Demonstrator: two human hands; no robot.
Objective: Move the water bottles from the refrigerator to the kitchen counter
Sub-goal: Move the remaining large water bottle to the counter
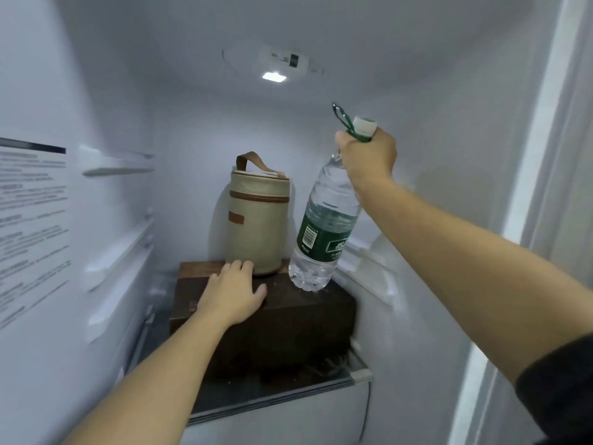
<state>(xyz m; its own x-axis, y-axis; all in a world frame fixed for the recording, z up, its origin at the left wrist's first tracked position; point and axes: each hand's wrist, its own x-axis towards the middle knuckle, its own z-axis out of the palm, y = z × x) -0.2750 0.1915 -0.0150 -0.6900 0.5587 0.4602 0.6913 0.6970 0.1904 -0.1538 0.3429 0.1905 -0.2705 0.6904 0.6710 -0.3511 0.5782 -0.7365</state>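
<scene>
step: I'd call this the pull-out. One bottle is grabbed but not out of the refrigerator [433, 107] yet.
next move: bring it back and to my right, out of the opening, then go find the kitchen surface, which isn't in view. It's held by the neck, so I reckon the heavy end will swing and the base needs to clear the box edge.
shelf [321, 385]: closest thing to me, a glass one carrying the dark box [288, 319].
left hand [236, 292]: lying flat on top of that box, fingers fairly straight and spread, holding nothing. The tips sit just beside the foot of the beige bag [258, 220].
water bottle [324, 226]: inside the fridge, tilted with the top leaning right. The base is at the box's right rear corner, and I can't tell if it's touching or just lifted off.
right hand [367, 155]: fingers wrapped tight round the bottle neck right under the white cap [365, 125], with the green carry loop [341, 118] poking up past the knuckles. The whole body and label hang below the grip.
beige bag: upright on the box further back, just left of the bottle with a narrow gap between them.
light [274, 76]: on the ceiling at the far back, lit.
</scene>
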